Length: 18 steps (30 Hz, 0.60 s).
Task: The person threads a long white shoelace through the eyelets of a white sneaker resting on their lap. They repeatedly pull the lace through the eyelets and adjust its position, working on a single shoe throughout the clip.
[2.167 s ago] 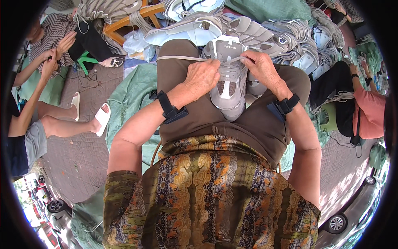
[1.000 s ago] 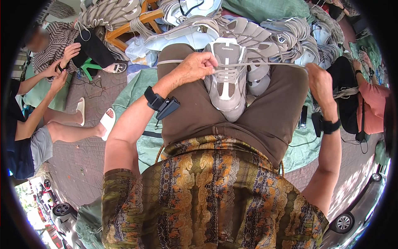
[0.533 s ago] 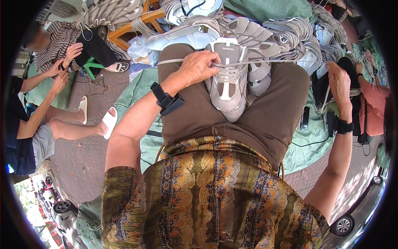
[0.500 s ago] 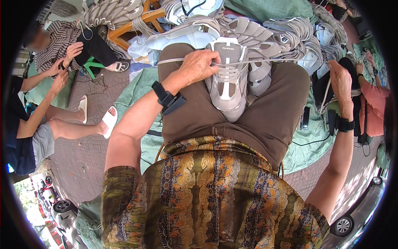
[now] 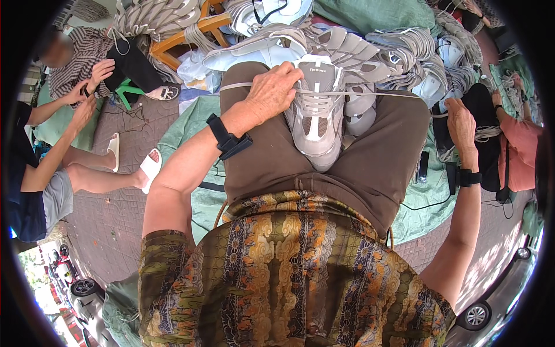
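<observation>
A grey and white sneaker point(image 5: 316, 124) stands between my knees, toe toward me, with flat grey laces crossed over its tongue. My left hand point(image 5: 269, 93) is closed at the upper left edge of the sneaker, its fingertips partly hidden against it. Out to the right, my right hand point(image 5: 461, 127) pinches the shoelace point(image 5: 376, 93), which runs taut from the eyelets across my right thigh. Another length of lace lies over my left knee. A second grey sneaker point(image 5: 361, 110) rests just right of the first, partly behind my thigh.
Beyond my knees lie heaps of grey shoe uppers point(image 5: 347, 46) and bundled laces, beside a wooden stool point(image 5: 191, 36). Green sheeting point(image 5: 191, 139) covers the ground around me. People sit at left, one in white slippers point(image 5: 151, 168), and one in a salmon shirt point(image 5: 518, 147) at right.
My right hand has moved slightly down and left, keeping the lace stretched. My left hand has shifted up and left, from the lace to the sneaker's upper edge.
</observation>
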Available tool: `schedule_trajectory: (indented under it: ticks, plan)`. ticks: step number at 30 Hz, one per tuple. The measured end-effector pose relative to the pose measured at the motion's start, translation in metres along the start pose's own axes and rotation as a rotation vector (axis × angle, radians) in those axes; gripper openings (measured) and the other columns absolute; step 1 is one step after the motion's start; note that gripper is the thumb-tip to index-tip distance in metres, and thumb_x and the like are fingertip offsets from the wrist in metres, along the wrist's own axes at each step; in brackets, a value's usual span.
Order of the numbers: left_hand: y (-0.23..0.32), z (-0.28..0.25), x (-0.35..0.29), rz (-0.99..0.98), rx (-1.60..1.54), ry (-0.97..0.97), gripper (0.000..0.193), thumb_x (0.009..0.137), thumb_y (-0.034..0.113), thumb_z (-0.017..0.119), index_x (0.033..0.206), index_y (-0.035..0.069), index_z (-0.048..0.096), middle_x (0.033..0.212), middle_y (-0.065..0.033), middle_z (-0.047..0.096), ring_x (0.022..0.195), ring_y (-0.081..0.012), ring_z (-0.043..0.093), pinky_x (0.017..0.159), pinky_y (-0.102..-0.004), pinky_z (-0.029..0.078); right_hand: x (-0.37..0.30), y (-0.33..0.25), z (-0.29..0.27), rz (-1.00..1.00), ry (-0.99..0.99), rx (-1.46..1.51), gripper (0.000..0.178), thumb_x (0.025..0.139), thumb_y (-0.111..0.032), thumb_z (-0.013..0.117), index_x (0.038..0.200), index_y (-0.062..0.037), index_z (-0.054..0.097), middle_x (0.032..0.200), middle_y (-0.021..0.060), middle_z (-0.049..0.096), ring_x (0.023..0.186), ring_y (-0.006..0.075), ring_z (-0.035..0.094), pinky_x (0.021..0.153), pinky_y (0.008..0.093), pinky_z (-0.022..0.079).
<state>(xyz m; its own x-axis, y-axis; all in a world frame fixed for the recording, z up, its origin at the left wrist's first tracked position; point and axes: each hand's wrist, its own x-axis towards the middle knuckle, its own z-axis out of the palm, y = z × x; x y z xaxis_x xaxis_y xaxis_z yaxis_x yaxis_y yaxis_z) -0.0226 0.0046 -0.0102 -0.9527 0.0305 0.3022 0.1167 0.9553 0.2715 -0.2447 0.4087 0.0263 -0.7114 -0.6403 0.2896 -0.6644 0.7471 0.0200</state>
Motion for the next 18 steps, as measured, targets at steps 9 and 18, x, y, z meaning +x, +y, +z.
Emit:
schedule_trajectory:
  ticks: [9,18]
  plan:
    - [-0.028,0.008,-0.018,0.079,0.164,-0.151,0.015,0.075,0.004,0.057,0.09,0.005,0.055,0.084,-0.0121,0.061,0.084,-0.0322,0.058,0.071,-0.0437,0.048,-0.013,0.016,0.01,-0.124,0.063,0.136,0.014,0.092,-0.011,0.049,0.092,-0.0021,0.061,0.081,0.0121,0.062,0.066,0.0316,0.061,0.057,0.0383,0.047]
    - [-0.045,-0.026,-0.01,0.226,0.352,0.054,0.015,0.071,-0.001,0.055,0.085,0.005,0.053,0.074,-0.0104,0.058,0.075,-0.0288,0.06,0.066,-0.0418,0.048,-0.02,0.071,-0.007,0.308,-0.616,0.429,0.016,0.09,-0.016,0.052,0.087,-0.0035,0.061,0.077,0.0091,0.065,0.058,0.0207,0.06,0.05,0.0316,0.046]
